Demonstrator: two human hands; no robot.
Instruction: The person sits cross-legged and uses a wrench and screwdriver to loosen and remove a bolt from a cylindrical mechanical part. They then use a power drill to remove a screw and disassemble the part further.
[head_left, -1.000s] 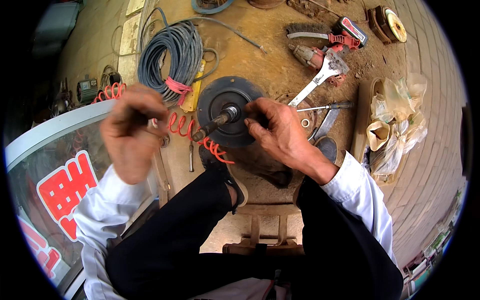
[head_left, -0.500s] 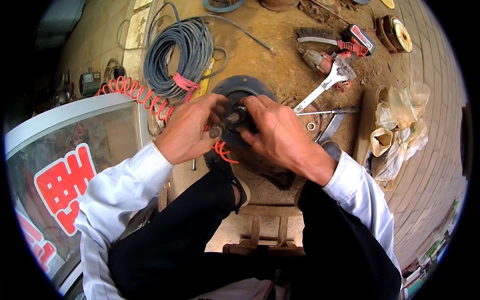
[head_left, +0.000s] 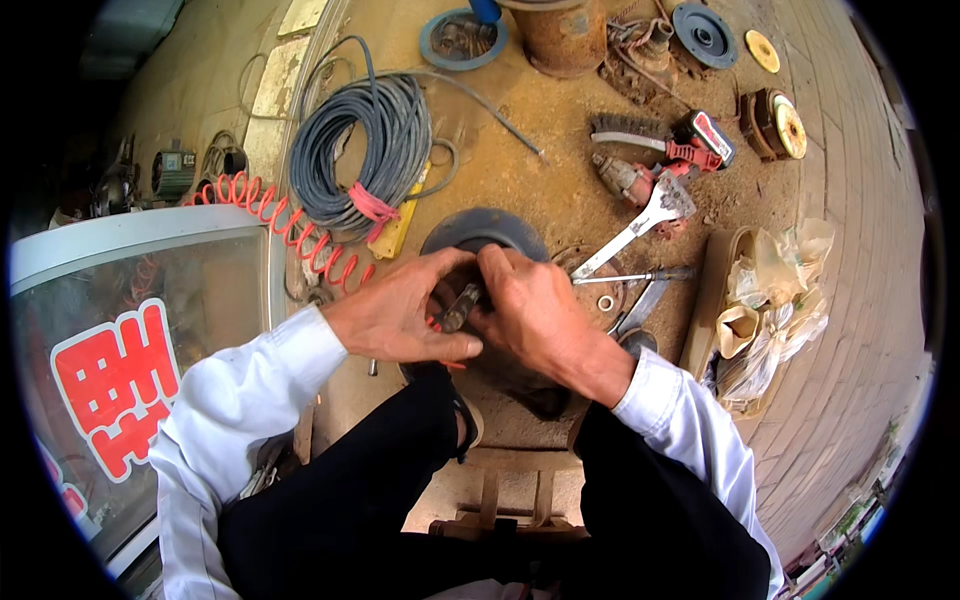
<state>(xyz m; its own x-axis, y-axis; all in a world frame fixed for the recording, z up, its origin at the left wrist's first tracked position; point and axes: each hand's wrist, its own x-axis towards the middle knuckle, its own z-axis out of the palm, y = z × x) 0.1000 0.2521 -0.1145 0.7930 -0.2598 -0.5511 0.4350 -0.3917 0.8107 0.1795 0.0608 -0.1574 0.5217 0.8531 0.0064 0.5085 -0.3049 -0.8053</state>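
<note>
A dark metal shaft (head_left: 460, 308) stands up between my hands, its worn end toward me. Behind it lies a round dark flange (head_left: 485, 228), partly covered by my fingers. My right hand (head_left: 545, 315) is closed at the shaft, its fingers bent around the far part. My left hand (head_left: 400, 308) cups the other side, fingers curved and thumb stretched out apart from them. Its fingertips come close to the right hand's, and what they touch is hidden. The dark body below the flange sits between my feet, mostly covered by my hands.
Left of the flange are a coiled grey cable (head_left: 345, 135), a red spiral hose (head_left: 262, 203) and a glass-panelled frame (head_left: 150, 222). To the right lie a white-handled scraper (head_left: 640, 225), a screwdriver (head_left: 668, 273), a cordless power tool (head_left: 630, 182), a wire brush (head_left: 632, 130) and a box with plastic bags (head_left: 693, 335).
The view has shifted, so more of the far ground shows. My left hand has closed in around the shaft, its thumb now stretched toward the right hand. The right hand stays at the shaft.
</note>
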